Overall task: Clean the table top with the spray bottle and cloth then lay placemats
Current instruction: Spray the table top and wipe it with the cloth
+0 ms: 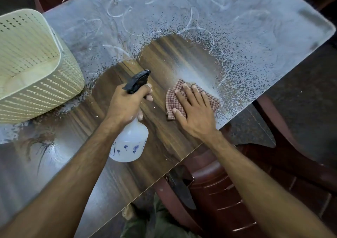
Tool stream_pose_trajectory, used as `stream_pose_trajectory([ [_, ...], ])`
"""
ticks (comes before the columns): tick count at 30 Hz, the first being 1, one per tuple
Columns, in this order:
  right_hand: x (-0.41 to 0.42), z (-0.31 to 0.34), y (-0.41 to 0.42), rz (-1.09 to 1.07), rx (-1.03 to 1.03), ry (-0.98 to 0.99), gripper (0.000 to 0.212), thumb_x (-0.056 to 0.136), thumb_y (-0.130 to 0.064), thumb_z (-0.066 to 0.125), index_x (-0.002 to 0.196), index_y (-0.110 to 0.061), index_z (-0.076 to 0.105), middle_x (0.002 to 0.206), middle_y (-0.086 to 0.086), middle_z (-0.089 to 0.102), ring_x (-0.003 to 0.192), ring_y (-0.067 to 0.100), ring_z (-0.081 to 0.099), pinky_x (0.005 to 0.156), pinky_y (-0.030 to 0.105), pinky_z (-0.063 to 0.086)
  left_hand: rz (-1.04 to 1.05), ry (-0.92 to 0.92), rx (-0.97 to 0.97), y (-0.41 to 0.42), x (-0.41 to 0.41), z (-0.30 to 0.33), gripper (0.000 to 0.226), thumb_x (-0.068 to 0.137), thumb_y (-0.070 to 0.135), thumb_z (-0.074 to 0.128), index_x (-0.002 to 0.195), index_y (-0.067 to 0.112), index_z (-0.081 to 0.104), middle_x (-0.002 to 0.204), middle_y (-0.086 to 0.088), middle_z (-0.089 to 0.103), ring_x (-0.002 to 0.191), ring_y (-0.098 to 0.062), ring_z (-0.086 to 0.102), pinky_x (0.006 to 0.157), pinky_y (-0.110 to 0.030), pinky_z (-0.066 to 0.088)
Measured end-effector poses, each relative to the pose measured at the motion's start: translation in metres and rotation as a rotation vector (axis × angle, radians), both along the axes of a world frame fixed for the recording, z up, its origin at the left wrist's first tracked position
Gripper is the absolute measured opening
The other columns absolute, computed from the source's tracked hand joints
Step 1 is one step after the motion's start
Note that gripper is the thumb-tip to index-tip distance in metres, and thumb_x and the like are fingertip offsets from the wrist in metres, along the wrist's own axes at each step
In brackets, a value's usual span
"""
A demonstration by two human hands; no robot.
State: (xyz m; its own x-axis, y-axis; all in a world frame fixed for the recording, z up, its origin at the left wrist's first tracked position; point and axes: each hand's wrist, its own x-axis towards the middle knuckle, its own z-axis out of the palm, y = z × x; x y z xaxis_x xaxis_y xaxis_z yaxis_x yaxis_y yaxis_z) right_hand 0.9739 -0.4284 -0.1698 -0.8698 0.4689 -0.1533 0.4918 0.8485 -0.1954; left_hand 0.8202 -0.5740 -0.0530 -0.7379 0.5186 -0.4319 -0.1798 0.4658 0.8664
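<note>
A white spray bottle [130, 143] with a black trigger head is gripped by the left hand [127, 104] near frame centre, nozzle aimed toward 1 o'clock, a mist visible beyond it. A red checked cloth [173, 101] is pressed flat under the straight fingers of the right hand [193, 110], at 3 o'clock from the bottle, on the table [164, 59]. A cream basket [36, 77] is seen at 9 o'clock; wiped wood is ringed by dusty, speckled surface.

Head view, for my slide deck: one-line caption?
Left hand sprays white bottle while right hand presses checked cloth on dusty wooden table.
</note>
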Motion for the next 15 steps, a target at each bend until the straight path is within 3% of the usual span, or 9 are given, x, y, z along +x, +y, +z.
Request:
stream_pose_trajectory([
  [3,0.014,-0.003,0.037,-0.150,0.039,-0.045,0.066,0.100,-0.062,0.016,0.158,-0.029,0.017,0.166,0.005,0.010,0.153,0.025,0.006,0.122,0.048,-0.003,-0.020,-0.022,0.006,-0.002,0.009,-0.001,0.014,0.095,0.024,0.063,0.091,0.013,0.070,0.085,-0.006,0.073,0.030,-0.022,0.042,0.047,-0.027,0.040],
  [7,-0.004,-0.002,0.076,-0.356,0.032,-0.031,0.070,0.100,-0.061,0.017,0.159,-0.024,0.014,0.166,0.009,0.002,0.153,0.029,-0.001,0.122,0.055,0.001,-0.034,-0.013,-0.011,-0.008,0.017,-0.003,0.017,0.095,0.026,0.062,0.090,0.012,0.070,0.086,-0.007,0.074,0.031,-0.020,0.043,0.047,-0.026,0.040],
  [11,-0.014,-0.004,0.026,-0.248,0.030,-0.026,0.069,0.100,-0.062,0.017,0.159,-0.025,0.013,0.166,0.010,0.006,0.153,0.032,0.002,0.121,0.054,-0.003,-0.055,-0.003,-0.027,-0.009,0.024,-0.001,0.020,0.093,0.028,0.062,0.089,0.010,0.070,0.087,-0.007,0.074,0.031,-0.019,0.045,0.049,-0.027,0.040],
  [15,0.025,0.000,-0.031,-0.102,0.012,0.018,0.065,0.099,-0.060,0.025,0.156,-0.029,0.025,0.165,0.003,0.017,0.153,0.027,0.011,0.123,0.050,0.010,-0.089,0.004,-0.011,-0.002,0.028,0.002,0.021,0.094,0.028,0.062,0.090,0.009,0.070,0.085,-0.008,0.074,0.032,-0.020,0.045,0.050,-0.029,0.040],
])
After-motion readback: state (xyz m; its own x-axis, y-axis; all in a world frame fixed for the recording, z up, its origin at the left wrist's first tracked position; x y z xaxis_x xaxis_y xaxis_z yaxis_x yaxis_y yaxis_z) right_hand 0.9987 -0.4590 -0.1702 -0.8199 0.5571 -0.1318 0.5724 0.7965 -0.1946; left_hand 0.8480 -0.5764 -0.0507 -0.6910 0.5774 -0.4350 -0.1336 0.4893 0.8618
